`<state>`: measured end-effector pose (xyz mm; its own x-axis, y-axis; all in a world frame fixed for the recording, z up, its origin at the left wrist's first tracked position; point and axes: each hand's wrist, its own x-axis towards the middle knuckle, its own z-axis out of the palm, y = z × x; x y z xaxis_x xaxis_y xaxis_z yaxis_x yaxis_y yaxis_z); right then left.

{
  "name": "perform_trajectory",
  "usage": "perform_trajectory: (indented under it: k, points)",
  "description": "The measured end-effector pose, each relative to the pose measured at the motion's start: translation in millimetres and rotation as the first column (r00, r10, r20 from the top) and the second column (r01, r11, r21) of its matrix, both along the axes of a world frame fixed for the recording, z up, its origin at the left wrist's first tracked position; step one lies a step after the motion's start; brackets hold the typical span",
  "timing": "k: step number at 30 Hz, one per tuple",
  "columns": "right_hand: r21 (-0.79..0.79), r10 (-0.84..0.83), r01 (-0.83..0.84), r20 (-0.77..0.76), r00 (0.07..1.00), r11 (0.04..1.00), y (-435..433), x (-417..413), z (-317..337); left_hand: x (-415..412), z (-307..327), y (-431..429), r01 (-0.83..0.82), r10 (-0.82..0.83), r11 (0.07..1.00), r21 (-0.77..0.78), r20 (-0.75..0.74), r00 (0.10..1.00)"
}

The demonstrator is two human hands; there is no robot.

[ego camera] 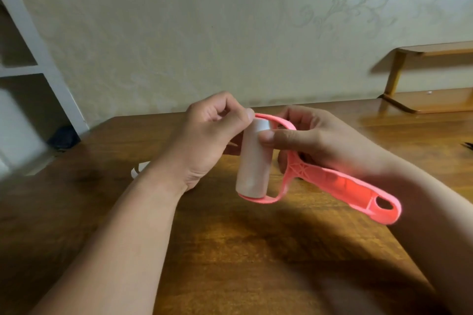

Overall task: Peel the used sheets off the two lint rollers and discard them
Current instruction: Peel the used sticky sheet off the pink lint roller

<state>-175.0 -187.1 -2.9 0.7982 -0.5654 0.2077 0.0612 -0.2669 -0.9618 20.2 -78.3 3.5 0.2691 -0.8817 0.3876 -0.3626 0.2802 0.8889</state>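
A pink lint roller (332, 181) with a white sticky roll (252, 161) is held above the wooden table (230, 250). My right hand (320, 138) grips the pink frame where it meets the handle, its thumb pressing on the upper part of the roll. My left hand (212, 135) is at the roll's far end, fingers curled, thumb and fingertips pinching at the sheet's top edge. A white curled piece (139, 170), perhaps a peeled sheet, lies on the table behind my left forearm. No second roller is in view.
A wooden shelf unit (430, 79) stands on the table at the far right. White shelving (30, 66) is at the left by the patterned wall. A dark object (62, 137) lies beyond the table's left corner.
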Motion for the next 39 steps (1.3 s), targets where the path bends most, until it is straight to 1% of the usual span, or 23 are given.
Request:
perform_trajectory:
  k: [4,8,12,18,34,39]
  points:
    - [0.036,0.022,-0.029,0.179,0.984,0.999,2,6,-3,-3,0,0,0.024,-0.026,0.999,-0.042,-0.054,0.998]
    - [0.068,0.044,-0.064,0.258,0.965,0.996,1,6,-1,-7,2,1,0.045,-0.051,0.997,-0.058,-0.102,0.993]
    - [0.051,0.053,-0.07,0.272,0.961,0.996,3,6,0,-12,2,2,0.059,-0.069,0.995,-0.075,-0.141,0.988]
    - [0.052,0.047,-0.064,0.282,0.958,0.997,4,7,-1,-17,2,1,0.078,-0.096,0.993,-0.083,-0.24,0.966]
    - [0.023,0.009,-0.017,0.294,0.956,1.0,6,14,-8,-21,1,1,0.081,-0.104,0.993,-0.086,-0.309,0.945]
    - [0.069,0.015,-0.036,0.285,0.958,0.997,6,14,-8,-21,0,0,0.059,-0.076,0.996,-0.067,-0.288,0.955]
